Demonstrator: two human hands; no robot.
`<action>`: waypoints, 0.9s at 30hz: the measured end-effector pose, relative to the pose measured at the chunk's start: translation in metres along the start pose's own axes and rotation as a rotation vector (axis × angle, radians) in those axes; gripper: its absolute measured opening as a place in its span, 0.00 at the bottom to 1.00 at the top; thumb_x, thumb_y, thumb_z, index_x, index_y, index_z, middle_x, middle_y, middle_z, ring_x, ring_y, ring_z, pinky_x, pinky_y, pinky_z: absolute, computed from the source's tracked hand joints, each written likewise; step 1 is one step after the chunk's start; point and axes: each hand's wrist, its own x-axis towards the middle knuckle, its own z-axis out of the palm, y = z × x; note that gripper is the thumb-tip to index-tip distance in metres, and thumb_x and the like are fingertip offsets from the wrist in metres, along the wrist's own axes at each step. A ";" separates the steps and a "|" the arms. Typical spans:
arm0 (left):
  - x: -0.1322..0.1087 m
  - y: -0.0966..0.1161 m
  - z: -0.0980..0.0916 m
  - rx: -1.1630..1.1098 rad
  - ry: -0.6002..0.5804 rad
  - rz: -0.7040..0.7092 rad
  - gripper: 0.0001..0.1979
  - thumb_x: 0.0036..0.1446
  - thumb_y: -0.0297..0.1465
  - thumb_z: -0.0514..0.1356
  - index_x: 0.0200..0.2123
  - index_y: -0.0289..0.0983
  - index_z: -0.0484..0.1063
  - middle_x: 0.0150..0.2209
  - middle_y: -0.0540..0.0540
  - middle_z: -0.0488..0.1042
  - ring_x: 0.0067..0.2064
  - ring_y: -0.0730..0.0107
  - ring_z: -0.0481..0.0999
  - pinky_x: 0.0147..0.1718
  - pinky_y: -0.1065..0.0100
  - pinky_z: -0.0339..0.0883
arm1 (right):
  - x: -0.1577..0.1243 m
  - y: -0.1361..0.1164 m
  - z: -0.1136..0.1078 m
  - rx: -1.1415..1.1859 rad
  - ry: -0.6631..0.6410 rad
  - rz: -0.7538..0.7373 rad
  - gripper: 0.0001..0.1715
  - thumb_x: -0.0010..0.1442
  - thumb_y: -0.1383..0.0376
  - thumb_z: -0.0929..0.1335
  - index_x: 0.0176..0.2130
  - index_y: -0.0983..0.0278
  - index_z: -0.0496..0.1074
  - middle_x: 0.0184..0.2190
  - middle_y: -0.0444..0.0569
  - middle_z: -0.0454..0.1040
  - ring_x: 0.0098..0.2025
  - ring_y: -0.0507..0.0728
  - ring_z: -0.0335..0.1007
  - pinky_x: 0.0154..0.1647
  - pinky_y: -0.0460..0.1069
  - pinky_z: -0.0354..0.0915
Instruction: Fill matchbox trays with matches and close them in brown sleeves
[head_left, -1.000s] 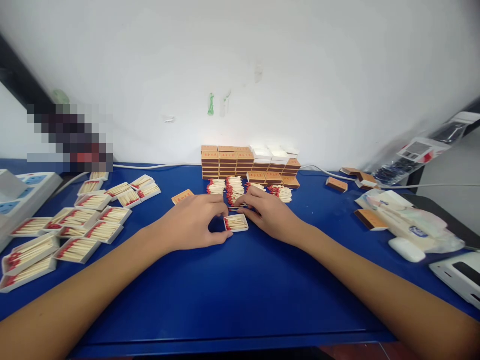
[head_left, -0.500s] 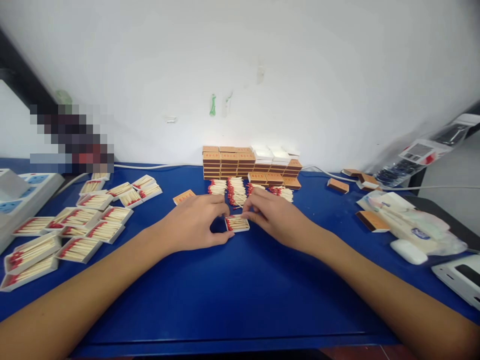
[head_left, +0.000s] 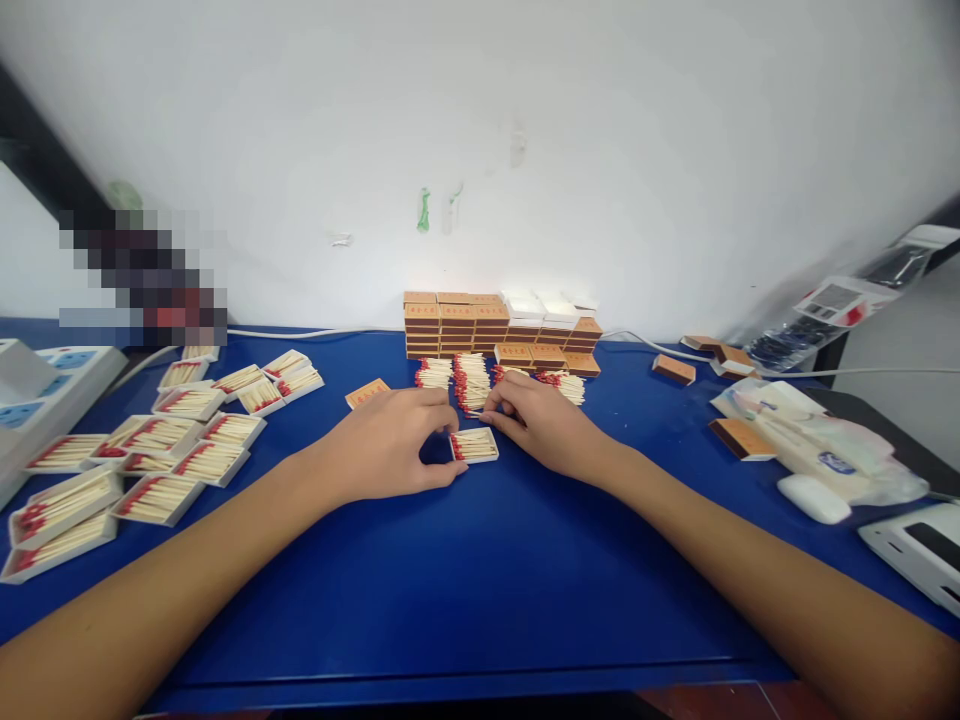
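My left hand [head_left: 397, 440] rests on the table, thumb and forefinger curled around the left end of a small white matchbox tray [head_left: 487, 445]. Red-tipped matches [head_left: 472, 445] lie lengthwise inside it. Just behind the tray, my right hand [head_left: 544, 420] has its fingers pinched together by the front edge of a pile of loose matches [head_left: 472, 380]. What sits between those fingertips is too small to make out. Another match pile [head_left: 433, 373] is to the left, and one more [head_left: 564, 386] lies partly behind my right hand. An orange matchbox sleeve [head_left: 367, 393] is beyond my left hand.
Stacked matchboxes [head_left: 457, 325] stand against the wall. Several match-filled trays [head_left: 161, 438] spread over the left side, near a white power strip [head_left: 64, 385]. On the right are loose matchboxes [head_left: 675, 370], a tissue pack [head_left: 840, 450], a plastic bottle [head_left: 832, 310] and a white device [head_left: 915, 550].
My right hand has drawn back from over the tray's right end to the match pile's front edge. My left hand stays at the tray.
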 end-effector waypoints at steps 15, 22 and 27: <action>0.000 0.000 0.001 -0.016 0.002 -0.020 0.15 0.63 0.43 0.64 0.43 0.38 0.79 0.39 0.49 0.78 0.39 0.63 0.79 0.37 0.61 0.64 | -0.015 -0.033 -0.011 -0.003 -0.087 -0.042 0.06 0.74 0.64 0.65 0.41 0.61 0.68 0.41 0.49 0.72 0.37 0.56 0.69 0.36 0.51 0.62; -0.001 -0.001 -0.001 -0.018 0.041 0.006 0.15 0.63 0.43 0.64 0.44 0.39 0.79 0.40 0.49 0.78 0.39 0.64 0.79 0.37 0.62 0.63 | -0.016 -0.028 -0.013 0.017 -0.049 -0.068 0.06 0.73 0.65 0.65 0.42 0.61 0.72 0.41 0.49 0.70 0.37 0.55 0.68 0.36 0.50 0.62; -0.001 -0.001 0.001 -0.020 0.061 0.037 0.13 0.63 0.42 0.65 0.42 0.39 0.80 0.39 0.48 0.77 0.38 0.65 0.78 0.35 0.64 0.62 | -0.017 -0.027 -0.012 0.042 -0.024 -0.085 0.06 0.72 0.67 0.66 0.42 0.61 0.74 0.41 0.49 0.70 0.38 0.55 0.68 0.37 0.50 0.62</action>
